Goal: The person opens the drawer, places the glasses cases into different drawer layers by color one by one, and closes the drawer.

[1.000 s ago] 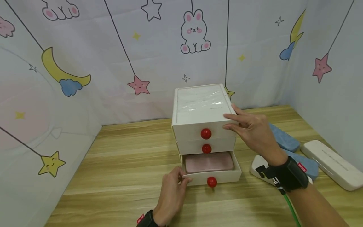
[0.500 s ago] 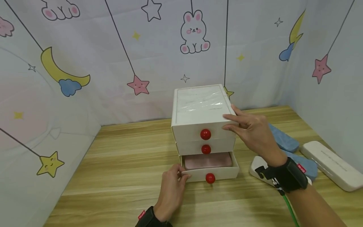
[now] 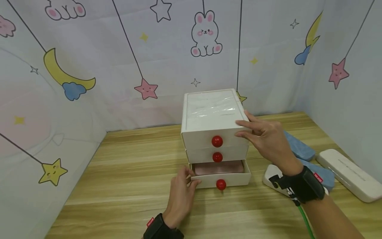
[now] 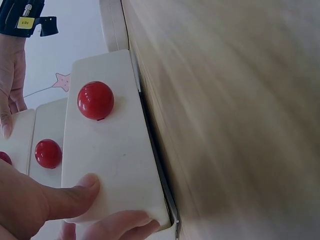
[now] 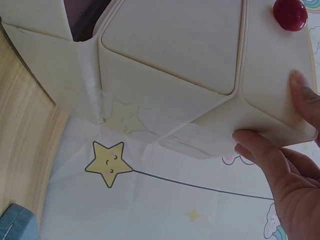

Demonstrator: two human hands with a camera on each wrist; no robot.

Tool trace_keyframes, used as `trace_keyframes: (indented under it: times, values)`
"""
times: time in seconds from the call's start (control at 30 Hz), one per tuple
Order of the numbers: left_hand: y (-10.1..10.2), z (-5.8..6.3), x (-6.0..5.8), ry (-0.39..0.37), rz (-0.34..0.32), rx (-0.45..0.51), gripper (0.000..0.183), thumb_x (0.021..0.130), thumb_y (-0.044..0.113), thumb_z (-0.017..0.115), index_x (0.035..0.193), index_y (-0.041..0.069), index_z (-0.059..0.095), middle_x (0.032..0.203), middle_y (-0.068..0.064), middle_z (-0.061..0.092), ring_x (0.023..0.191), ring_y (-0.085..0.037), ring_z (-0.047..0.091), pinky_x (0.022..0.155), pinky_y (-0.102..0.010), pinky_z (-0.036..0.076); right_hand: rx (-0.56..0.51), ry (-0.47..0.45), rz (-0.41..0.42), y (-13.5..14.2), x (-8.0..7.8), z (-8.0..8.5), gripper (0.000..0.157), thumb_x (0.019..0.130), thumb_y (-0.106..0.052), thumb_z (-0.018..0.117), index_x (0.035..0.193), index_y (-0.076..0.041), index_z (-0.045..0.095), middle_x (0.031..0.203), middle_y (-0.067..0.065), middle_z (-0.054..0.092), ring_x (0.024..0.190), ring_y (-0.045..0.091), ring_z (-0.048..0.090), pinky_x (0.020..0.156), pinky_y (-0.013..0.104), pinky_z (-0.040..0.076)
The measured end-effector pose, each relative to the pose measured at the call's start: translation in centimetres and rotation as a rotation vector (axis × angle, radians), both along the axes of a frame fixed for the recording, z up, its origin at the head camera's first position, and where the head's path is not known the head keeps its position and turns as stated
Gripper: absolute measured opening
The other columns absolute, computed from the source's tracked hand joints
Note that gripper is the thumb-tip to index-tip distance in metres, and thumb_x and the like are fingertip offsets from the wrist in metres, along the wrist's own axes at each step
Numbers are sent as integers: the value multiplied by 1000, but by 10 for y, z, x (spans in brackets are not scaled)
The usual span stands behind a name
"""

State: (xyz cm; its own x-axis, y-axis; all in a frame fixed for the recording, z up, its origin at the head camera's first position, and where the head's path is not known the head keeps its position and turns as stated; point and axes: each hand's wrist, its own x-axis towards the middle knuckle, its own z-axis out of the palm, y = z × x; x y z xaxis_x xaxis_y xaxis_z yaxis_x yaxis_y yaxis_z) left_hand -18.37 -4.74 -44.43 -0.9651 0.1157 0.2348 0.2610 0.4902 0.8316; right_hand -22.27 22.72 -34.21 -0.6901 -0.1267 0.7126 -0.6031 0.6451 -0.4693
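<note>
A white mini drawer cabinet [image 3: 210, 109] with three drawers and round red knobs stands on the table. Its bottom drawer [image 3: 238, 180] is partly out, and a pink case [image 3: 219, 168] lies inside, half covered by the drawer above. My left hand [image 3: 180, 196] holds that drawer's left front corner; in the left wrist view the thumb [image 4: 82, 195] presses on its front and the fingers curl by its side. With my right hand [image 3: 270, 141] I grip the cabinet's upper right front corner, thumb on the top drawer's front and fingers along the top and side.
Right of the cabinet lie two blue cases, one farther back [image 3: 299, 146] and one nearer [image 3: 325, 174]. A long white case [image 3: 349, 174] rests beside them, and another white case [image 3: 271, 174] is partly behind my right wrist. Printed fabric walls [image 3: 167, 109] enclose the wooden table [image 3: 128, 166].
The bottom drawer has slid inward, and less of the pink case shows. My left hand has moved slightly forward with it. The right hand keeps its place on the cabinet.
</note>
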Motion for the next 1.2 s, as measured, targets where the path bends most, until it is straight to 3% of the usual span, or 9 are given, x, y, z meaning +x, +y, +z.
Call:
trace_keyframes:
  times: [0.13,0.37,0.53,0.7,0.77,1.0,1.2]
  values:
    - [-1,1,-2,-38,0,48,43,88,0,75,120,1,47,127,-34,65,111,-38,71,89,-41,60,-3,1,4,1,-1,-1,41,76,-6,87,115,-6,77,136,24,59,99,27,74,42,14,34]
    - [0,4,-5,-103,32,60,70,87,2,77,145,-4,37,125,-37,64,104,-34,74,86,-43,61,4,14,-1,1,-1,-1,41,76,-5,87,115,-5,77,135,24,60,102,28,73,47,11,41]
    - [-1,5,-9,-83,46,-14,61,85,6,79,137,-11,52,118,-33,69,101,-36,75,81,-39,62,5,14,-7,1,-2,-2,41,76,-6,87,115,-6,77,135,23,60,105,29,72,53,9,47]
    - [-4,6,-13,-22,33,-113,48,84,12,81,125,-9,66,110,-27,74,97,-33,76,77,-37,62,0,10,0,1,-2,-2,41,76,-6,86,115,-6,77,135,23,60,107,30,72,53,9,46]
    - [-5,7,-14,-12,36,-135,47,84,14,82,122,-8,67,108,-25,75,97,-31,76,77,-38,62,2,10,-2,1,-2,-2,40,76,-6,87,115,-6,77,135,23,60,107,31,71,49,9,42]
    - [-6,10,-17,-49,50,-149,44,83,14,83,117,-10,69,103,-24,76,91,-30,77,71,-36,62,16,4,-2,0,-2,-2,38,78,-6,86,115,-6,77,135,23,60,116,36,67,65,4,49]
    - [-5,10,-22,-56,46,-146,39,84,14,82,113,-10,70,98,-22,77,87,-28,77,68,-35,61,9,2,-4,1,-1,-1,39,78,-7,86,115,-6,77,135,23,60,116,36,68,50,9,41]
